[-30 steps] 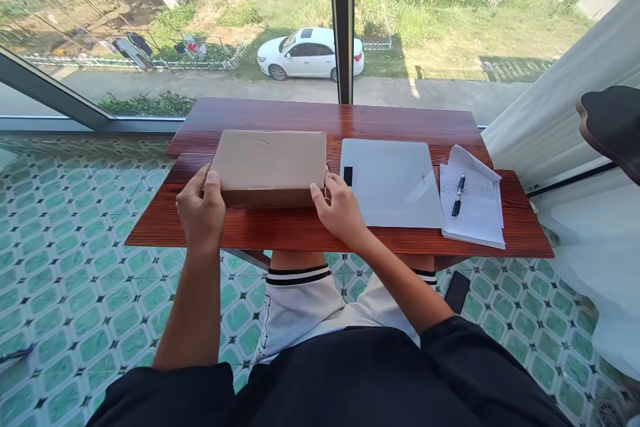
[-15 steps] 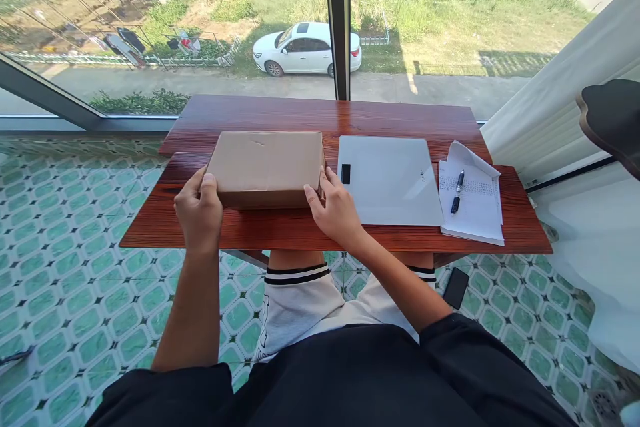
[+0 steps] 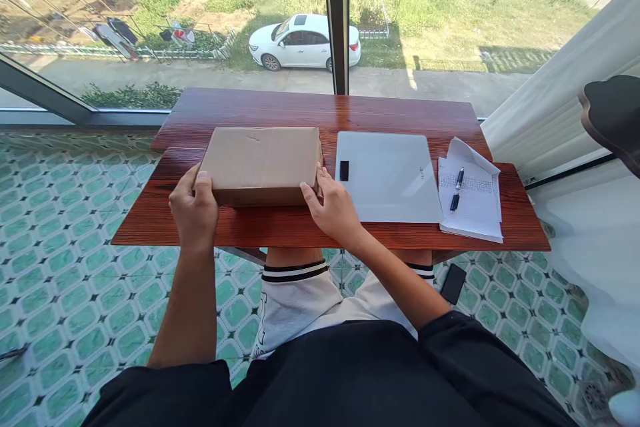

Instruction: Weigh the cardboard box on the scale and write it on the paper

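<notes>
A closed brown cardboard box (image 3: 263, 157) is held between my two hands over the left part of the dark red wooden table (image 3: 280, 230). My left hand (image 3: 194, 203) grips its left front corner, thumb up along the edge, with the other fingers partly hidden behind the side. At the right end, my right hand (image 3: 333, 203) presses its fingers against the box's side, thumb by the front corner. Whether the box's underside touches the tabletop is hard to make out. Just right of the box lies a flat pale grey panel (image 3: 387, 177) with a small black window.
Written papers (image 3: 470, 213) with a black pen (image 3: 457, 188) on top lie at the table's right. A dark phone (image 3: 453, 283) is on the tiled floor. Windows stand behind the table, a white curtain (image 3: 565, 100) and a dark scalloped object (image 3: 613, 117) to the right.
The whole view has shifted slightly, with the scene a little higher in the frame. Both hands keep the same hold on the box, which shows no clear movement over the table.
</notes>
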`<state>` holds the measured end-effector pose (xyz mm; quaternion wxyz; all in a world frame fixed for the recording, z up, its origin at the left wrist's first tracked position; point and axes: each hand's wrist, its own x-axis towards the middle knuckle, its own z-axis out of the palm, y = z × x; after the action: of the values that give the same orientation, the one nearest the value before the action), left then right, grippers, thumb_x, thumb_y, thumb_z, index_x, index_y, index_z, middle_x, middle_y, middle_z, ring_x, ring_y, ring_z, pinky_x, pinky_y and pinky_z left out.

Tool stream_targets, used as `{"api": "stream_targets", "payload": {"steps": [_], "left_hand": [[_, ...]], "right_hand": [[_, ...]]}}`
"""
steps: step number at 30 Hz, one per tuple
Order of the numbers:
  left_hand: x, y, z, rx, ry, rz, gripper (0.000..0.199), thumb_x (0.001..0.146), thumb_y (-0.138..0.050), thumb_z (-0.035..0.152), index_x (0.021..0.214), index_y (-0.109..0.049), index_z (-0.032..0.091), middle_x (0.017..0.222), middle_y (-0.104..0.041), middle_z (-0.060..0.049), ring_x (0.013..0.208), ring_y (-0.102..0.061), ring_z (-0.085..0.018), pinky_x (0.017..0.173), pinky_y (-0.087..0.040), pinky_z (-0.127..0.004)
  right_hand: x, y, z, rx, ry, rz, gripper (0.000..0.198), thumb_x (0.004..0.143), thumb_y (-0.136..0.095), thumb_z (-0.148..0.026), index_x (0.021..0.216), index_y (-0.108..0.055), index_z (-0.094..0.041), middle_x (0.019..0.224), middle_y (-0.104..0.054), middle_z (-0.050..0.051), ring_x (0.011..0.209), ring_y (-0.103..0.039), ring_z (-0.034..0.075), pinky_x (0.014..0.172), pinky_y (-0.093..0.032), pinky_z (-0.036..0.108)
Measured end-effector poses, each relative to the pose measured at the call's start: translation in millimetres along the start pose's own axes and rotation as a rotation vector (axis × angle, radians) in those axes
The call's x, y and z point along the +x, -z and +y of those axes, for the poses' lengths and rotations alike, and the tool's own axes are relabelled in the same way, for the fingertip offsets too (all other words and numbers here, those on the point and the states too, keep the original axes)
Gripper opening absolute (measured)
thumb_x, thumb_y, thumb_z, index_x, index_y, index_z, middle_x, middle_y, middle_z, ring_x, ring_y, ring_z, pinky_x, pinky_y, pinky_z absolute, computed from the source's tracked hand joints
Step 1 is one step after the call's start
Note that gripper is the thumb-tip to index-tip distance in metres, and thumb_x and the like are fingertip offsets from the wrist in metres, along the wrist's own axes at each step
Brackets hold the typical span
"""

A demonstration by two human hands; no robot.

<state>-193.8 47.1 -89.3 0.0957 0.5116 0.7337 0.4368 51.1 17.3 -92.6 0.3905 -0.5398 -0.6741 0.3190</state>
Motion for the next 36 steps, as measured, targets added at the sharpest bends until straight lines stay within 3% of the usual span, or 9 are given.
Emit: {"api": "stream_targets", "payload": {"steps": [8, 12, 16, 20, 26, 30, 32, 36], "left_hand": [[-4, 3, 12, 0.012, -0.005, 0.009, 0.052, 0.094, -0.043, 0.039, 0.136, -0.061, 0.013, 0.139, -0.064, -0.012, 0.127, -0.060, -0.026, 0.112, -0.045, -0.043], [-7, 7, 21, 0.067, -0.051, 0.045, 0.055, 0.093, -0.048, 0.029, 0.145, -0.050, 0.013, 0.137, -0.065, -0.016, 0.126, -0.062, -0.028, 0.107, -0.049, -0.047], [-9, 13, 38, 0.171, -0.331, 0.147, 0.055, 0.088, -0.051, 0.021, 0.143, -0.051, 0.014, 0.142, -0.061, -0.014, 0.134, -0.053, -0.029, 0.112, -0.044, -0.050], [-13, 13, 61, 0.228, -0.626, 0.243, 0.049, 0.090, -0.048, 0.030, 0.135, -0.057, 0.011, 0.132, -0.064, -0.015, 0.132, -0.051, -0.029, 0.115, -0.038, -0.052], [-22, -6, 103, 0.023, -1.097, 0.297, 0.042, 0.092, -0.048, 0.033, 0.128, -0.057, 0.014, 0.118, -0.067, -0.013, 0.116, -0.057, -0.028, 0.102, -0.045, -0.052], [-43, -15, 140, -0.057, -1.246, 0.200, 0.047, 0.090, -0.053, 0.027, 0.137, -0.051, 0.023, 0.121, -0.068, -0.009, 0.114, -0.060, -0.026, 0.100, -0.046, -0.048], [-56, -19, 158, -0.046, -1.303, 0.218, 0.048, 0.089, -0.053, 0.023, 0.137, -0.051, 0.027, 0.118, -0.070, -0.005, 0.113, -0.062, -0.023, 0.096, -0.050, -0.043], [-84, -35, 189, -0.166, -1.444, 0.198, 0.040, 0.086, -0.056, 0.020, 0.126, -0.059, 0.023, 0.108, -0.073, -0.004, 0.107, -0.065, -0.019, 0.090, -0.053, -0.035]], "right_hand": [[-1, 4, 1, 0.023, -0.018, -0.047, 0.066, 0.104, -0.043, -0.043, 0.156, -0.038, -0.002, 0.158, -0.038, 0.016, 0.152, -0.032, 0.030, 0.123, -0.034, 0.045], [-1, 8, 3, 0.078, -0.027, -0.071, 0.071, 0.103, -0.043, -0.047, 0.158, -0.034, -0.003, 0.160, -0.034, 0.017, 0.154, -0.028, 0.028, 0.126, -0.030, 0.044], [-1, 22, 4, 0.103, -0.033, -0.068, 0.072, 0.103, -0.042, -0.048, 0.159, -0.032, -0.003, 0.161, -0.033, 0.017, 0.153, -0.029, 0.027, 0.126, -0.030, 0.044], [-3, 49, 5, 0.083, 0.004, -0.025, 0.066, 0.102, -0.042, -0.045, 0.156, -0.038, -0.007, 0.158, -0.041, 0.015, 0.145, -0.041, 0.026, 0.119, -0.040, 0.044], [-8, 100, 8, 0.008, 0.045, 0.077, 0.045, 0.101, -0.047, -0.042, 0.134, -0.061, -0.016, 0.131, -0.062, 0.012, 0.119, -0.059, 0.024, 0.097, -0.054, 0.040], [-13, 130, 13, -0.040, 0.037, 0.140, 0.037, 0.101, -0.048, -0.040, 0.121, -0.069, -0.018, 0.119, -0.068, 0.008, 0.108, -0.063, 0.021, 0.085, -0.054, 0.034], [-16, 144, 17, -0.074, 0.012, 0.164, 0.036, 0.101, -0.046, -0.041, 0.115, -0.071, -0.019, 0.113, -0.070, 0.007, 0.102, -0.065, 0.019, 0.081, -0.052, 0.032], [-23, 175, 30, -0.144, -0.062, 0.206, 0.038, 0.100, -0.046, -0.043, 0.109, -0.074, -0.018, 0.101, -0.072, 0.006, 0.092, -0.066, 0.019, 0.073, -0.048, 0.031]]}}
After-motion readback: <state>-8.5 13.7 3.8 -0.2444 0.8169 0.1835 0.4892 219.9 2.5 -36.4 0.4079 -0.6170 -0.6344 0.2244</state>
